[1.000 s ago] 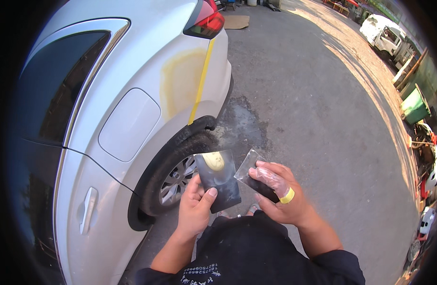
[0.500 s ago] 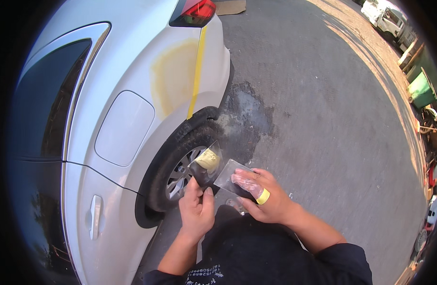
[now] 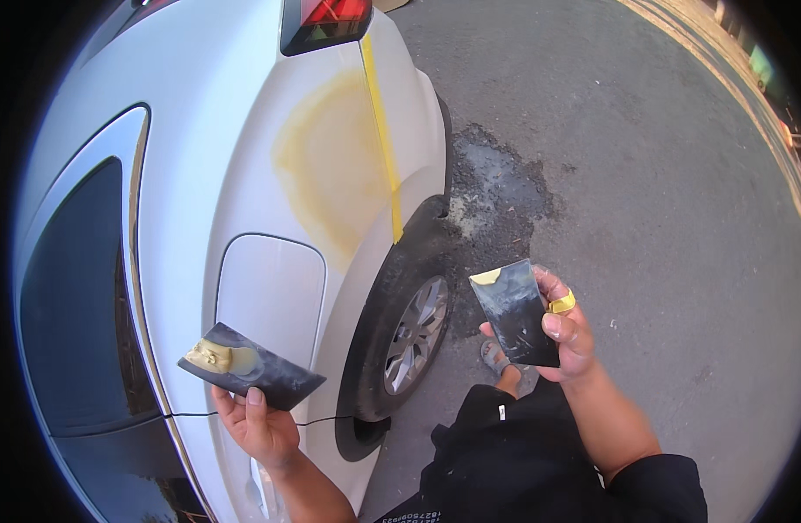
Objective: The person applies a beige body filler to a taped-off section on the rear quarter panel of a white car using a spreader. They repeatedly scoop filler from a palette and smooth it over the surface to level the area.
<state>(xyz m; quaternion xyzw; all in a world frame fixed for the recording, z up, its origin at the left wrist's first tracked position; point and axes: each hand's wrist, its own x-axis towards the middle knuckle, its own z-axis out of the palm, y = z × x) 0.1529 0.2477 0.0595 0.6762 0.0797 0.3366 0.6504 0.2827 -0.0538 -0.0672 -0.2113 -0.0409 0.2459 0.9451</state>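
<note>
My left hand [image 3: 259, 427] pinches a dark, flexible putty spreader [image 3: 265, 375] by its lower edge, in front of the car's side near the fuel flap. A lump of pale yellow putty [image 3: 210, 355] sits at its left end. In my right hand [image 3: 567, 331] is a second dark spreader [image 3: 518, 314], held apart from the first, with a dab of putty [image 3: 486, 276] on its upper left corner. A yellow band [image 3: 561, 302] circles one right finger. On the white car's rear panel is a yellowish, smoothed patch [image 3: 335, 157], bordered at right by yellow masking tape [image 3: 381, 139].
The fuel flap [image 3: 270, 292] is closed. Below the patch stands the rear wheel [image 3: 416, 336], with a red tail light [image 3: 331, 19] above. A pale-grey stain [image 3: 496, 187] marks the asphalt. My sandalled foot [image 3: 494, 356] is beside the wheel.
My hands have moved apart, left hand toward the car and right hand to the right, each with its spreader. The spreaders have turned. The view has shifted closer to the car's rear panel.
</note>
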